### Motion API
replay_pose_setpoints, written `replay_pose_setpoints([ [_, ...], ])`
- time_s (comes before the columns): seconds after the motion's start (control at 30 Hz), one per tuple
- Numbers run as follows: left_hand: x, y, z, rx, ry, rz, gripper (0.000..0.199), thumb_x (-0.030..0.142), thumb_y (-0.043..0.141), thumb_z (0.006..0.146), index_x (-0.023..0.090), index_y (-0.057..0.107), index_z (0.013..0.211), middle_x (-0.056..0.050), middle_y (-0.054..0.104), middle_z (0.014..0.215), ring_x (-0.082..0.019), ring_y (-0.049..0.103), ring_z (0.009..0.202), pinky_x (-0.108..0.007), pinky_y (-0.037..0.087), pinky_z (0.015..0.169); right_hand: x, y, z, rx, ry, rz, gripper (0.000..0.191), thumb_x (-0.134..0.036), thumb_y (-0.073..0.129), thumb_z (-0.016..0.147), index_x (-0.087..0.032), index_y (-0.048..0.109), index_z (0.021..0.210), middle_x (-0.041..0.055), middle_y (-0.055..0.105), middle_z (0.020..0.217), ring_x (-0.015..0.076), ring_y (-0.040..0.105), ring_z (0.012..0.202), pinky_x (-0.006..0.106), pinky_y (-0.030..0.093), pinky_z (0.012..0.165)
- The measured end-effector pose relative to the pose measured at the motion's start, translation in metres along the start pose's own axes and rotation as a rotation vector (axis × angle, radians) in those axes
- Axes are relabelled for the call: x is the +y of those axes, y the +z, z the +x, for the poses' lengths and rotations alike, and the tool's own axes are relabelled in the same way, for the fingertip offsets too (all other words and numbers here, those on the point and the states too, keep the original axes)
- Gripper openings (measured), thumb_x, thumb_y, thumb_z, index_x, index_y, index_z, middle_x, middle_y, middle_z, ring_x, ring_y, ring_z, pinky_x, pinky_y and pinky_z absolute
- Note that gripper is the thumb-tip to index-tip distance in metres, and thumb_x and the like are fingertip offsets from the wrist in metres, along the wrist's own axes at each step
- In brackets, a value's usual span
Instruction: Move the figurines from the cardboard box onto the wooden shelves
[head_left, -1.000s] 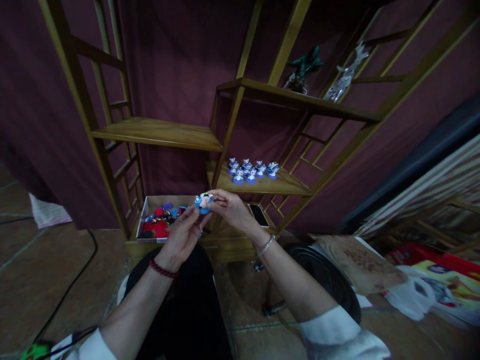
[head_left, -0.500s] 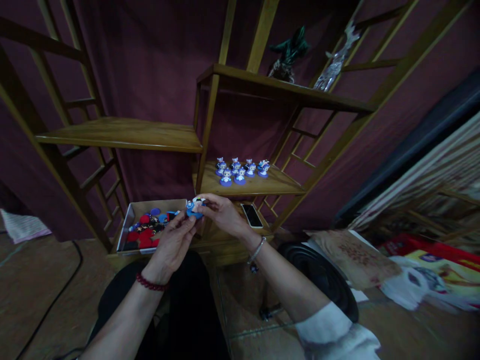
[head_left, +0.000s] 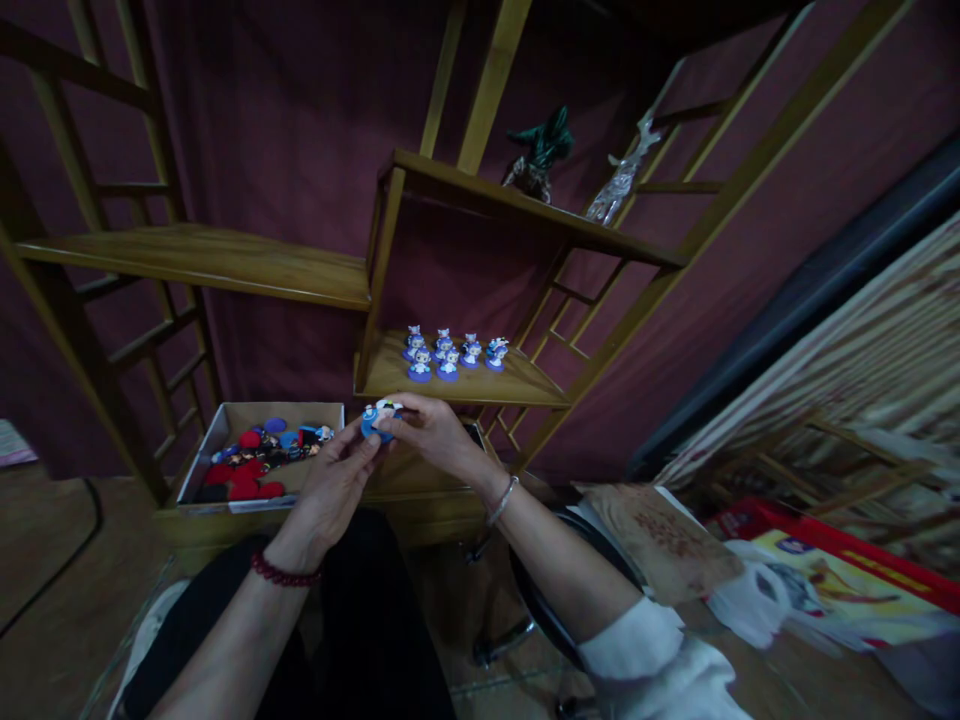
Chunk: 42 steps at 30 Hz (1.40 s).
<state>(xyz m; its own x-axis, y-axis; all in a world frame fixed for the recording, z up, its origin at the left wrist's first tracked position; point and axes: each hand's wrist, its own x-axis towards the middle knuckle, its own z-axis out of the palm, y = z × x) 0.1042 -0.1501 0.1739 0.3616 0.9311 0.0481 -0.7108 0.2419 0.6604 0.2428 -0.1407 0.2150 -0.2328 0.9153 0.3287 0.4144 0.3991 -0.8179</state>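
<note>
Between my two hands is a small toy figurine [head_left: 381,418] with a blue base, tilted over. My left hand [head_left: 337,480] grips its base from below left, fingers closed. From the right, the thumb and fingers of my right hand [head_left: 431,435] pinch the same figurine. To the left, an open cardboard box [head_left: 201,465] holds a jumble of red, blue and black figurines [head_left: 251,475]. Beyond my hands, several purple-and-white figurines [head_left: 448,362] stand upright in rows on a wooden shelf [head_left: 517,384].
Above the figurines, a higher shelf [head_left: 525,212] carries a dark green statue [head_left: 546,150] and a clear ornament [head_left: 624,175]. A wooden shelf [head_left: 195,258] juts out on the left. A black round stool [head_left: 536,590], brown paper bag [head_left: 652,535] and red-yellow package [head_left: 840,580] lie to my right.
My view has swung to the right, so the shelves and box appear farther left. The figurine has tipped a little in my hands, showing more of its blue base. Both hands still hold it.
</note>
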Motion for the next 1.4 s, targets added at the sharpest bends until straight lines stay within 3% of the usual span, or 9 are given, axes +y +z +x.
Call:
replay_pose_setpoints([
  [0.17, -0.017, 0.019, 0.000, 0.046, 0.002, -0.059, 0.023, 0.016, 0.071, 0.063, 0.017, 0.068, 0.086, -0.003, 0.066, 0.098, -0.016, 0.058, 0.095, -0.029, 0.047, 0.087, 0.008, -0.021, -0.010, -0.009, 0.043, 0.040, 0.032, -0.037, 0.061, 0.072, -0.019, 0.061, 0.099, 0.0014, 0.064, 0.093, 0.0127, 0.060, 0.081, 0.025, 0.049, 0.074],
  [0.37, -0.035, 0.036, 0.006, -0.023, 0.005, -0.044, 0.029, 0.016, 0.068, 0.068, 0.018, 0.065, 0.097, -0.003, 0.062, 0.111, -0.017, 0.053, 0.105, -0.031, 0.043, 0.093, 0.015, -0.045, -0.021, 0.053, -0.029, -0.002, 0.029, -0.035, 0.061, 0.073, -0.020, 0.062, 0.098, 0.0020, 0.064, 0.096, 0.0146, 0.059, 0.090, 0.028, 0.047, 0.081],
  [0.73, -0.067, 0.059, 0.023, -0.064, -0.002, -0.037, 0.029, 0.015, 0.066, 0.070, 0.016, 0.064, 0.099, -0.005, 0.063, 0.106, -0.015, 0.056, 0.098, -0.028, 0.045, 0.088, 0.030, -0.082, -0.035, 0.089, -0.002, -0.063, 0.025, -0.035, 0.061, 0.073, -0.020, 0.063, 0.094, 0.0021, 0.064, 0.091, 0.0139, 0.060, 0.082, 0.026, 0.049, 0.073],
  [1.1, -0.074, 0.070, 0.018, -0.059, -0.028, -0.066, 0.025, 0.014, 0.067, 0.068, 0.015, 0.066, 0.093, -0.005, 0.064, 0.101, -0.014, 0.058, 0.091, -0.027, 0.045, 0.086, 0.033, -0.088, -0.051, 0.116, -0.019, -0.078, 0.025, -0.034, 0.059, 0.075, -0.019, 0.062, 0.095, 0.0020, 0.063, 0.089, 0.0137, 0.058, 0.082, 0.025, 0.048, 0.072],
  [1.4, -0.073, 0.070, 0.010, -0.094, -0.022, -0.054, 0.021, 0.015, 0.066, 0.070, 0.014, 0.067, 0.090, -0.005, 0.064, 0.098, -0.014, 0.057, 0.091, -0.028, 0.046, 0.084, 0.018, -0.090, -0.058, 0.064, -0.082, -0.177, 0.022, -0.032, 0.056, 0.079, -0.019, 0.060, 0.095, 0.0025, 0.060, 0.089, 0.0135, 0.057, 0.083, 0.025, 0.047, 0.073],
])
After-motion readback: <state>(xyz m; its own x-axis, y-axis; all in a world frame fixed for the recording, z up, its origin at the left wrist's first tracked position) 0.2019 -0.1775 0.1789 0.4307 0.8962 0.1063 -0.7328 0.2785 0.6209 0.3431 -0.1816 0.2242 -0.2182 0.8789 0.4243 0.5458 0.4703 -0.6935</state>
